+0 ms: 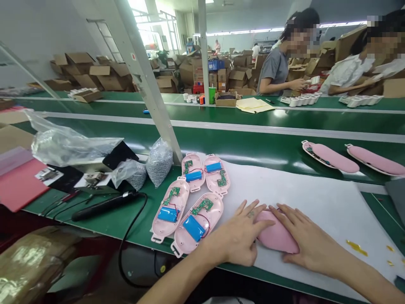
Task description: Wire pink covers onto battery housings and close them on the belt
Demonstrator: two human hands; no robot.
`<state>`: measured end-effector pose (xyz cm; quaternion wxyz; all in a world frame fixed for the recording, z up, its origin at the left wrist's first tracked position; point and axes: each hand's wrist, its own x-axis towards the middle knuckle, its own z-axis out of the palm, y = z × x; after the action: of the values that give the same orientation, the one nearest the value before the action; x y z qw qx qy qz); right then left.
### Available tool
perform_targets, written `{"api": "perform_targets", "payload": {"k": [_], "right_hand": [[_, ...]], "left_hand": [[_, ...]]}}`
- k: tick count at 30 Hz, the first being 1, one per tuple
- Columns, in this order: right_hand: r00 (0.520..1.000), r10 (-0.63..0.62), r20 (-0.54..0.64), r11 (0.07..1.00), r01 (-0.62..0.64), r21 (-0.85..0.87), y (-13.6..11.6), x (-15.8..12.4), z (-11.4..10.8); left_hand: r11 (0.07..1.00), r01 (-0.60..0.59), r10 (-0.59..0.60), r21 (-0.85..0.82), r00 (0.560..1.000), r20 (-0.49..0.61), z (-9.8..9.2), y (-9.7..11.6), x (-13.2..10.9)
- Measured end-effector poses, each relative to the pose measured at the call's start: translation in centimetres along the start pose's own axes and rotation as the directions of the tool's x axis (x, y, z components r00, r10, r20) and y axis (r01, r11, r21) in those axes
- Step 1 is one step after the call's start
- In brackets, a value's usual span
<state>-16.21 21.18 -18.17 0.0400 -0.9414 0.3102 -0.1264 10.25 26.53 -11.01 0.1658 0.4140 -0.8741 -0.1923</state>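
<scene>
A: Where is the pink casing?
B: On the white sheet, at the near side of the worktop, between the left hand and the right hand.
A: State of the grip?
B: Both hands grasp the casing, one from each side.
A: Adjacent parts?
B: Left: four open shells, each containing a blue pack and a green circuit board. Far right: two other pink casings.
</scene>
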Motion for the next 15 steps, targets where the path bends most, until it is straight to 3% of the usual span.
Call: {"api": "perform_targets", "payload": {"k": [2,3,5,6,7,9,12,14,15], "right_hand": [[0.997,0.048,0.060,0.997,-0.052,0.060,1.3,0.8,1.0],[0.992,0.102,0.071,0.991,-0.108,0.082,2.3,1.7,1.2],[0.962,0.271,0.040,0.960,-0.273,0.068,4.8,4.8,0.9],[0.928,0.373,-0.003,0.927,-0.373,0.040,6.4,6.9,0.8],[0.880,0.472,-0.049,0.881,-0.472,0.005,8.2,9.4,0.6],[0.784,0.604,-0.144,0.788,-0.614,-0.038,11.8,15.1,0.5],[0.662,0.744,-0.093,0.666,-0.746,0.014,15.9,23.1,0.5],[0.593,0.804,-0.048,0.595,-0.800,0.076,16.6,25.9,-0.2],[0.586,0.807,-0.068,0.590,-0.801,0.102,16.5,25.9,-0.8]], "left_hand": [[0.973,0.210,-0.201,0.092,0.974,-0.106,-2.4,-0.2,-2.4],[0.927,0.351,-0.322,0.135,0.926,-0.199,-3.4,-0.7,-3.7],[0.767,0.607,-0.516,0.208,0.776,-0.364,-4.5,-2.2,-5.9],[0.688,0.682,-0.568,0.248,0.718,-0.402,-4.7,-3.2,-6.7],[0.632,0.718,-0.597,0.293,0.692,-0.407,-4.7,-4.1,-7.1],[0.586,0.721,-0.621,0.371,0.693,-0.366,-4.4,-5.7,-6.9],[0.604,0.701,-0.636,0.378,0.710,-0.302,-4.9,-6.7,-5.3],[0.645,0.704,-0.651,0.296,0.710,-0.269,-6.2,-6.4,-4.6],[0.676,0.702,-0.661,0.223,0.712,-0.238,-7.0,-6.0,-4.6]]}}
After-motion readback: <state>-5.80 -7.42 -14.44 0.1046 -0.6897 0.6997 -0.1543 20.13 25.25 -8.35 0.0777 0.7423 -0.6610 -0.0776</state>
